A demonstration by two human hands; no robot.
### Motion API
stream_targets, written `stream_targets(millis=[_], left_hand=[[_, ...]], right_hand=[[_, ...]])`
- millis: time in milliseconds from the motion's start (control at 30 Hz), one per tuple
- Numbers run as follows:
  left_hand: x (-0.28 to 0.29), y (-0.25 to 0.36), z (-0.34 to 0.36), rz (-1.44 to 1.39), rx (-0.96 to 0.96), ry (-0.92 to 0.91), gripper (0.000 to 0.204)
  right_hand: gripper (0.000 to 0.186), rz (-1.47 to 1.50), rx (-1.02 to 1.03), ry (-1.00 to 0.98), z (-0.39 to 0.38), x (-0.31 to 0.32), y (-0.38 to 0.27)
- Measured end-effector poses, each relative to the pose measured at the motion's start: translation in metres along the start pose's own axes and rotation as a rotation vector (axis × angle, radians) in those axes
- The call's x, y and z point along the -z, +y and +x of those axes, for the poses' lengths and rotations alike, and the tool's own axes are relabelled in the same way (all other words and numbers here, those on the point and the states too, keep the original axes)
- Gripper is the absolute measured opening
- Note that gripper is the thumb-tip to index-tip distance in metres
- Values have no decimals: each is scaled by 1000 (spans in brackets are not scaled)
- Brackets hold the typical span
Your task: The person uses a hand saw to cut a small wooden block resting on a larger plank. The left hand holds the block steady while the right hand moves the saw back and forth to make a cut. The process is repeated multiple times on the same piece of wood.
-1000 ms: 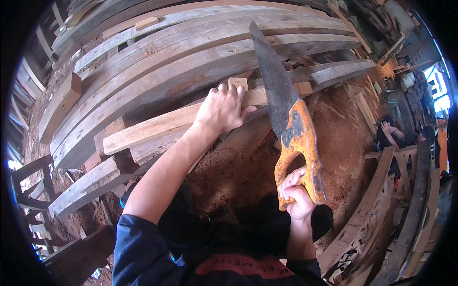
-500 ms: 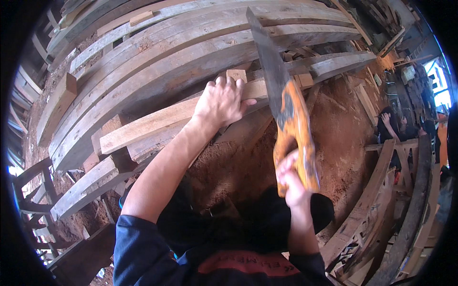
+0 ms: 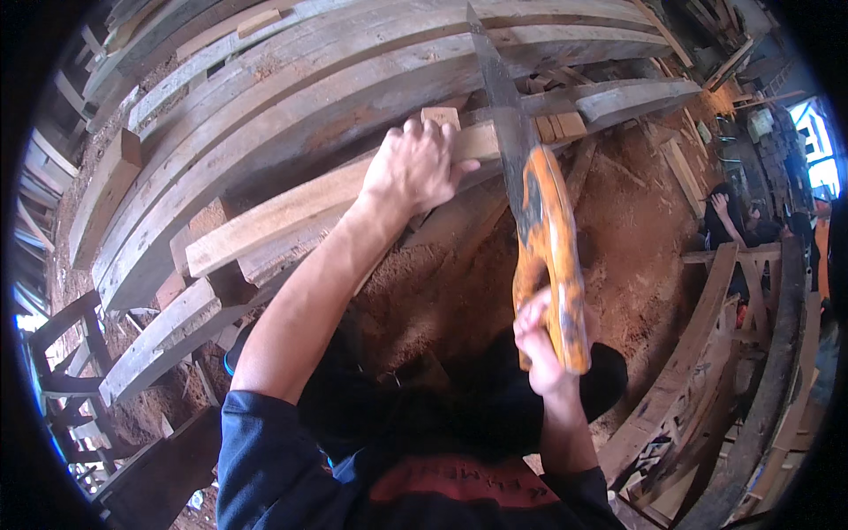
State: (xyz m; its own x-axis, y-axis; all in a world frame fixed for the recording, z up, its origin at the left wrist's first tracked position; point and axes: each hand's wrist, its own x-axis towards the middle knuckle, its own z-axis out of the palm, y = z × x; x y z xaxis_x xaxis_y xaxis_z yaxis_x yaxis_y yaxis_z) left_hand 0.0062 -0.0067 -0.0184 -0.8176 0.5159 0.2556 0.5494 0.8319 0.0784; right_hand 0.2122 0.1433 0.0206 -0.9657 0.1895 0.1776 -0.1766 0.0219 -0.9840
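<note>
My left hand [image 3: 413, 168] is wrapped over the top of a pale squared timber [image 3: 291, 210], fingers curled over its far side and thumb along the near one. In my right hand [image 3: 543, 349] is a handsaw [image 3: 552, 230], held by its worn orange handle. Its grey blade [image 3: 501, 102] points away from me and crosses the timber just right of my left thumb; I cannot make out how deep the teeth sit. Beyond my knuckles is a small wood block [image 3: 440, 117], with another short block [image 3: 561, 126] to the right of the blade.
Long curved grey beams [image 3: 353, 97] lie stacked ahead. A shorter curved beam [image 3: 163, 340] juts out at the lower left. More curved timbers [image 3: 680, 397] rest at the right, near another person [image 3: 724, 216]. Reddish, dusty ground [image 3: 618, 238] lies between.
My right hand has drawn the saw back toward me a little, its blade still across the timber. My left hand keeps its hold. The whole view has shifted slightly.
</note>
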Motion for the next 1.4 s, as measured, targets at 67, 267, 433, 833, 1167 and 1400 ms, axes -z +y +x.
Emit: stream_targets(millis=[67, 267, 433, 833, 1167, 1400], left_hand=[[-1, 0, -1, -12, 9, -23, 62], [10, 5, -2, -6, 37, -132, 64], [4, 2, 0, -15, 35, -62, 67], [10, 3, 0, -31, 12, -53, 64], [13, 3, 2, -52, 0, -72, 61], [11, 3, 1, -57, -4, -13, 58]], right_hand=[[12, 36, -170, 77, 41, -18, -2], [14, -15, -18, 53, -3, -4, 3], [28, 226, -124, 92, -22, 15, 5], [26, 395, -98, 63, 7, 62, -7], [23, 378, -125, 96, -1, 64, 10], [24, 321, -109, 50, 0, 62, 9]])
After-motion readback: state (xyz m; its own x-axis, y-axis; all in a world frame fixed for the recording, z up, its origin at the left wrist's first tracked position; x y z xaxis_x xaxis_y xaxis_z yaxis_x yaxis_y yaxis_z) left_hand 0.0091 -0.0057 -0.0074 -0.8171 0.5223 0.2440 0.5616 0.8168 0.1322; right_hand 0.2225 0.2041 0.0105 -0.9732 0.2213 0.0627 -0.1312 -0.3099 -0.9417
